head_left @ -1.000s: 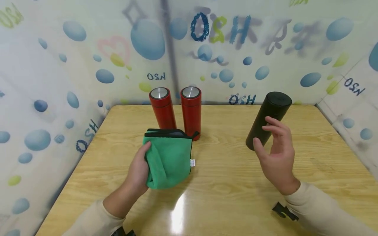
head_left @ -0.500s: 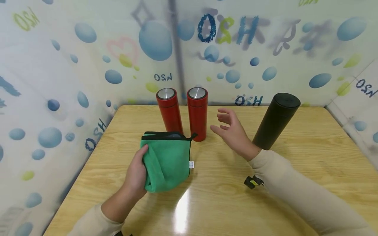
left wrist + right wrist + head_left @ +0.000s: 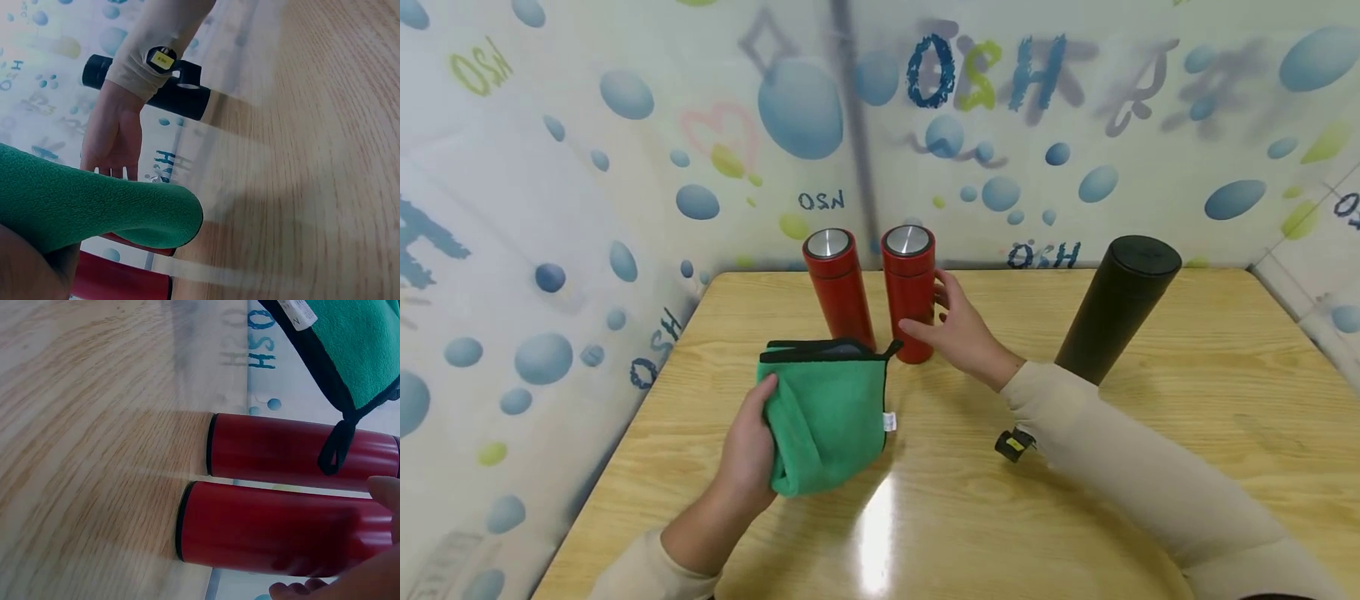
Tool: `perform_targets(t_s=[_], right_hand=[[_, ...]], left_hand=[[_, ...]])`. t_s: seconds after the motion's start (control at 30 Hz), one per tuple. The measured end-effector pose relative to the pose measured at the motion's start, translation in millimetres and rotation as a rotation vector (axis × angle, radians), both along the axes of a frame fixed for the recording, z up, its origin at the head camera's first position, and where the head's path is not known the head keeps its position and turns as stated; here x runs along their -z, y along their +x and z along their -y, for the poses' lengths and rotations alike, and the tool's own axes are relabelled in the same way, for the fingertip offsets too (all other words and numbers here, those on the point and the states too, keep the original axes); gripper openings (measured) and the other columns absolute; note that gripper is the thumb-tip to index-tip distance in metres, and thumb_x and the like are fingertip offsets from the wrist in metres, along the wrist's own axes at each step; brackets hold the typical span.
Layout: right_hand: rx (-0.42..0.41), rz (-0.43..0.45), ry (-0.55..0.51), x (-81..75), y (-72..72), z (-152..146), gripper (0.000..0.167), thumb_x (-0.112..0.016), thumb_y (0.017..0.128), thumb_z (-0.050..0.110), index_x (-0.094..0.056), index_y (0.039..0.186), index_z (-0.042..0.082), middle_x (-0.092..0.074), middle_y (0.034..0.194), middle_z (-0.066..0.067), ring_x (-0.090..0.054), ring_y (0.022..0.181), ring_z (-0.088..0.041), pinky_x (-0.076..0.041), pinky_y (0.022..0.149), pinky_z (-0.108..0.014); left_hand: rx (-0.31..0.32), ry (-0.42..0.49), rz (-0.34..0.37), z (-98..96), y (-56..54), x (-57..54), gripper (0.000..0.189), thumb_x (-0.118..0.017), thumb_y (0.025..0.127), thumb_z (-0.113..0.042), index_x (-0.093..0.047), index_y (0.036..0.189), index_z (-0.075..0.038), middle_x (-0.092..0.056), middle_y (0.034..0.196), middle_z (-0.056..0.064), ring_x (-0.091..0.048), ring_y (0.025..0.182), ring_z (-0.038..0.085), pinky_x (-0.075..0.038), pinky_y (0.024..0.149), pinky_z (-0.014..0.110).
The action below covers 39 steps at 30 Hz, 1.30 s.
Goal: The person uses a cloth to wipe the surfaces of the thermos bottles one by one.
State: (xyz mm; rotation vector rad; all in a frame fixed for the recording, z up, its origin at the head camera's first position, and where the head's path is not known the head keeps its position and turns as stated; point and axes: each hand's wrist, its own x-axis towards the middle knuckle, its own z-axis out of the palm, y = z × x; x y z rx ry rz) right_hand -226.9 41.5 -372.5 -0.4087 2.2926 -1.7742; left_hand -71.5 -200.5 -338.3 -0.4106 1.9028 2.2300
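Observation:
My left hand (image 3: 750,446) grips a folded green cloth (image 3: 831,425) with black edging, a loop at one corner and a small white label. The thumb lies on its near face; the other fingers are hidden behind it. Two red vacuum flasks with silver-topped lids stand behind the cloth. At the right red flask (image 3: 910,292) my right hand (image 3: 962,329) has its thumb in front and its fingers reaching past the far side. A gap shows between palm and flask; contact is unclear. The left red flask (image 3: 838,292) is untouched, its base partly covered by the cloth.
A black flask (image 3: 1116,312) stands upright on the wooden table (image 3: 985,517), close to my right forearm. A patterned wall (image 3: 1000,108) rises behind the table's back edge, with another side wall at the left.
My right hand has moved left from the black flask, across the table, to the right red flask. My left hand keeps the cloth nearly in place. The head view has shifted slightly.

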Motion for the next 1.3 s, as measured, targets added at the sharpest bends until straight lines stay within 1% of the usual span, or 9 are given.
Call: perform_targets(t_s=[0.07, 0.17, 0.3, 0.57, 0.67, 0.77, 1.0, 1.13, 1.3], right_hand=[[0.001, -0.006, 0.010, 1.5, -1.2, 3.0, 0.092, -0.071, 0.092, 0.028, -0.010, 0.160, 0.019, -0.031, 0.160, -0.008, -0.028, 0.149, -0.028, -0.025, 0.121, -0.056], [-0.005, -0.013, 0.018, 4.2, -4.0, 5.5, 0.092, -0.071, 0.092, 0.026, -0.009, 0.160, 0.019, -0.033, 0.159, -0.009, -0.029, 0.149, -0.029, -0.026, 0.121, -0.056], [-0.004, -0.023, 0.028, 7.4, -8.7, 8.4, 0.089, -0.071, 0.092, 0.026, -0.013, 0.158, 0.019, -0.038, 0.155, -0.009, -0.036, 0.145, -0.029, -0.031, 0.119, -0.055], [0.033, -0.041, 0.043, 10.9, -13.0, 10.6, 0.079, -0.070, 0.093, 0.025, -0.020, 0.154, 0.014, -0.045, 0.148, -0.011, -0.046, 0.135, -0.031, -0.043, 0.110, -0.053], [0.050, -0.053, 0.050, 12.2, -12.1, 10.7, 0.080, -0.072, 0.092, 0.028, -0.022, 0.154, 0.015, -0.046, 0.147, -0.011, -0.047, 0.133, -0.032, -0.045, 0.108, -0.053], [0.057, -0.052, 0.053, 12.9, -8.9, 10.1, 0.082, -0.073, 0.090, 0.032, -0.023, 0.154, 0.017, -0.047, 0.147, -0.009, -0.048, 0.132, -0.031, -0.047, 0.106, -0.052], [0.055, -0.068, 0.046, 6.7, 9.4, -5.4, 0.081, -0.075, 0.088, 0.034, -0.027, 0.152, 0.018, -0.048, 0.144, -0.008, -0.049, 0.130, -0.030, -0.048, 0.105, -0.053], [0.039, -0.052, 0.041, 3.6, 27.0, -17.6, 0.080, -0.077, 0.088, 0.030, -0.029, 0.151, 0.018, -0.047, 0.144, -0.007, -0.047, 0.131, -0.029, -0.045, 0.108, -0.053], [0.033, -0.044, 0.066, 1.8, 52.9, -32.2, 0.079, -0.078, 0.086, 0.029, -0.032, 0.149, 0.020, -0.049, 0.143, -0.003, -0.047, 0.131, -0.028, -0.044, 0.107, -0.053]], left_hand=[[-0.003, -0.005, 0.001, 0.7, 1.2, 1.4, 0.060, -0.020, 0.106, -0.049, -0.015, 0.158, -0.020, -0.028, 0.151, -0.003, -0.033, 0.130, 0.011, -0.029, 0.109, 0.021], [-0.008, -0.016, -0.003, 1.3, 2.7, 3.0, 0.059, -0.020, 0.106, -0.049, -0.018, 0.156, -0.018, -0.032, 0.146, -0.004, -0.035, 0.127, 0.010, -0.031, 0.107, 0.020], [-0.022, -0.024, -0.008, 2.3, 3.4, 3.4, 0.058, -0.020, 0.106, -0.049, -0.021, 0.154, -0.017, -0.035, 0.141, -0.005, -0.037, 0.123, 0.008, -0.032, 0.105, 0.018], [-0.037, -0.014, 0.002, 0.7, 4.5, 3.3, 0.063, -0.020, 0.105, -0.050, -0.014, 0.159, -0.018, -0.025, 0.155, -0.001, -0.030, 0.133, 0.013, -0.023, 0.114, 0.027], [-0.035, -0.010, -0.002, 0.0, 4.7, 3.9, 0.063, -0.020, 0.105, -0.049, -0.013, 0.160, -0.018, -0.023, 0.157, -0.001, -0.028, 0.135, 0.013, -0.020, 0.117, 0.029], [-0.036, -0.009, -0.003, -0.2, 4.5, 4.2, 0.063, -0.020, 0.105, -0.048, -0.014, 0.159, -0.017, -0.024, 0.157, -0.002, -0.028, 0.135, 0.012, -0.020, 0.118, 0.029], [-0.027, -0.007, -0.009, -4.4, 2.7, 4.8, 0.062, -0.021, 0.105, -0.049, -0.016, 0.159, -0.019, -0.025, 0.155, -0.004, -0.030, 0.133, 0.011, -0.023, 0.114, 0.025], [-0.033, -0.012, 0.003, -6.9, 2.5, 5.8, 0.061, -0.021, 0.105, -0.049, -0.018, 0.158, -0.018, -0.028, 0.152, -0.001, -0.032, 0.131, 0.012, -0.025, 0.112, 0.025], [-0.034, 0.011, -0.014, -9.5, 1.1, 8.2, 0.063, -0.021, 0.105, -0.049, -0.016, 0.159, -0.017, -0.026, 0.155, -0.002, -0.030, 0.134, 0.012, -0.021, 0.117, 0.028]])
